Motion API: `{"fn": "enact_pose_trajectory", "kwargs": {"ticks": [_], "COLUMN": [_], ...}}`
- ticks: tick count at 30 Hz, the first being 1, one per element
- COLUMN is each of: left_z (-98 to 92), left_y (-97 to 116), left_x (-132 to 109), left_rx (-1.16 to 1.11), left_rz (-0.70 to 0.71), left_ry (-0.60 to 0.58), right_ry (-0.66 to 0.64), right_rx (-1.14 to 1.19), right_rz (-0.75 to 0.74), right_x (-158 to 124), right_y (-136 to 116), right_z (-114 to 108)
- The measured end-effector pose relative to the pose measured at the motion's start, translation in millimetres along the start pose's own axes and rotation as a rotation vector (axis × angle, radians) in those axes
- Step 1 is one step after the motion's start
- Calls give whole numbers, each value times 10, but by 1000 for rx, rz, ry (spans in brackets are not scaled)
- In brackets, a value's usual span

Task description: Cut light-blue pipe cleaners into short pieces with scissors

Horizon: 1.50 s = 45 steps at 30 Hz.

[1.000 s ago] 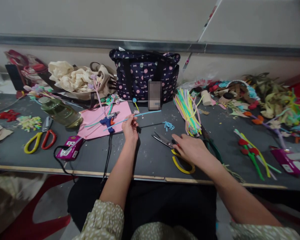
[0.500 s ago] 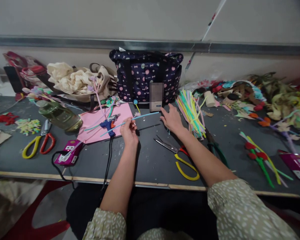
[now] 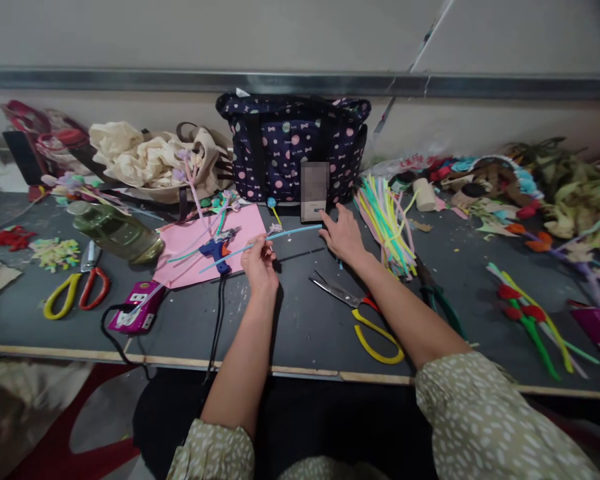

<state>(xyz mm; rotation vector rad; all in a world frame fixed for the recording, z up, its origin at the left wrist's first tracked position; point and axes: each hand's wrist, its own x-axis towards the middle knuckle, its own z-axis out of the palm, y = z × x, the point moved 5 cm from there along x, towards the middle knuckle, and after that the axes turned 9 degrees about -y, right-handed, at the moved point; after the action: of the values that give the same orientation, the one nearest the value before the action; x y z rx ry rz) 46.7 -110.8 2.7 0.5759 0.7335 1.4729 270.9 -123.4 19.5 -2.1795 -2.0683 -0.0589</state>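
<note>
My left hand [image 3: 260, 259] pinches a light blue pipe cleaner [image 3: 296, 231] near its middle, over a pink sheet [image 3: 190, 230]. The pipe cleaner's right end reaches close to my right hand [image 3: 344, 235]. That hand has its fingers stretched out, the index fingertip at the lower part of a phone [image 3: 313, 210] propped against a dark patterned bag [image 3: 265, 157]. A blue hot glue gun [image 3: 215, 257] lies on the sheet, left of my left hand. Below my right hand lie open scissors [image 3: 353, 303] with red and yellow handles.
A pipe cleaner bundle [image 3: 387, 227] lies right of my right hand, beside green-handled pliers [image 3: 440, 303]. At left are a green bottle [image 3: 117, 233], more scissors [image 3: 80, 287] and a purple box [image 3: 139, 307]. Red pipe cleaner flowers [image 3: 523, 310] lie at right.
Both hands keep almost the same pose, the left still holding the pipe cleaner. The right index finger stays at the phone. The whole view has shifted slightly.
</note>
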Motion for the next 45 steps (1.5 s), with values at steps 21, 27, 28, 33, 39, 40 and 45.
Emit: {"fn": "enact_pose_trajectory", "kwargs": {"ticks": [21,27,28,33,39,40,45], "left_z": [15,27,32,53,39,40,56], "left_y": [-61,-69,-69,-61,-54,-55,-52], "left_x": [-22,-36,-42,-68,-49,-44,-38], "left_rx": [-26,-29,-27,-28,22,27,59], "left_rz": [-51,-59,-61,-63,-6,5,42], "left_ry": [1,-18,-17,-17,-32,-39,-63], "right_ry": [-119,-157,-148,-13,120,133,150], "right_rx": [159,298,303,282,236,234,193], "right_rz": [-72,-67,-66,-72,-130,-138,-124], "right_x": [-2119,-2304,-2267,-1797,-1027,-910,-402], "right_y": [232,252,241,155,101,101,106], "right_z": [-159,-191,-220,-459,-618,-616,-522]}}
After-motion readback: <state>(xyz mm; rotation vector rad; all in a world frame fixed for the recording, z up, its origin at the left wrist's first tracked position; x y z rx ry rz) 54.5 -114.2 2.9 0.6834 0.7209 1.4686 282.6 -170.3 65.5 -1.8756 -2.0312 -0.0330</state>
